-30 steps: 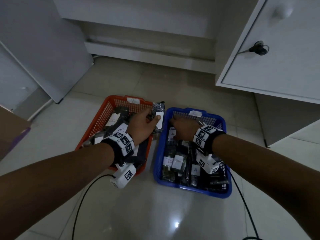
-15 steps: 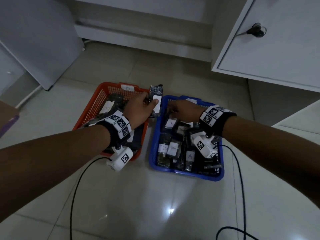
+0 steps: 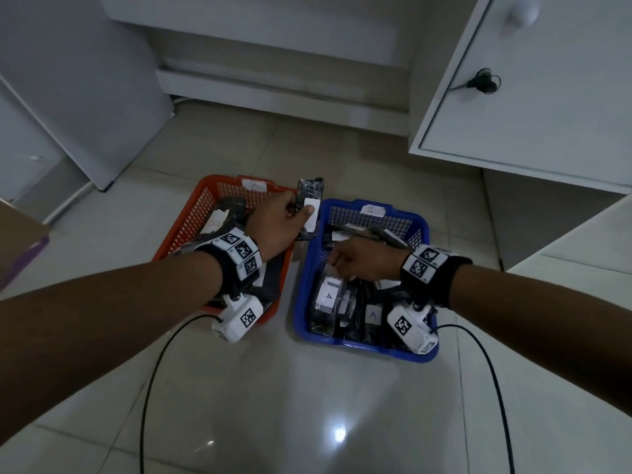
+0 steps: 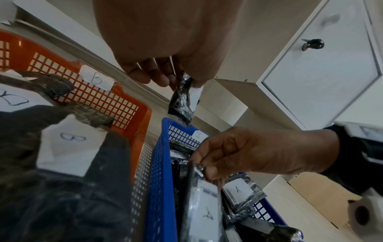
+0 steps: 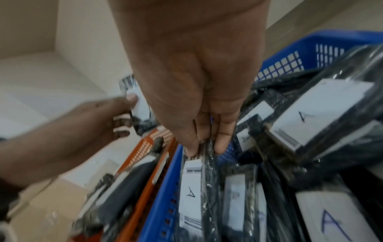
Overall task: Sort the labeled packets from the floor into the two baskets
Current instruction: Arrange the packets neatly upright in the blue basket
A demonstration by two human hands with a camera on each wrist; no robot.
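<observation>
Left hand (image 3: 278,227) pinches a dark, white-labeled packet (image 3: 309,206) over the basket rims; right hand (image 3: 362,261) pinches an A-labeled packet (image 3: 328,295) in the blue basket (image 3: 304,285).

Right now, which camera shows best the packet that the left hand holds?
The head view: the packet shows whole, its white label facing the camera. The left wrist view gives it edge-on below the fingers; the right wrist view blurs it.

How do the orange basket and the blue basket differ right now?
The orange basket wears a B tag and holds B-labelled packets; the blue basket wears an A tag and holds A-labelled packets. The left hand grips a packet above the orange basket's far corner; the right hand reaches into the blue basket. Both are mesh-walled and sit on the tiled floor.
</observation>
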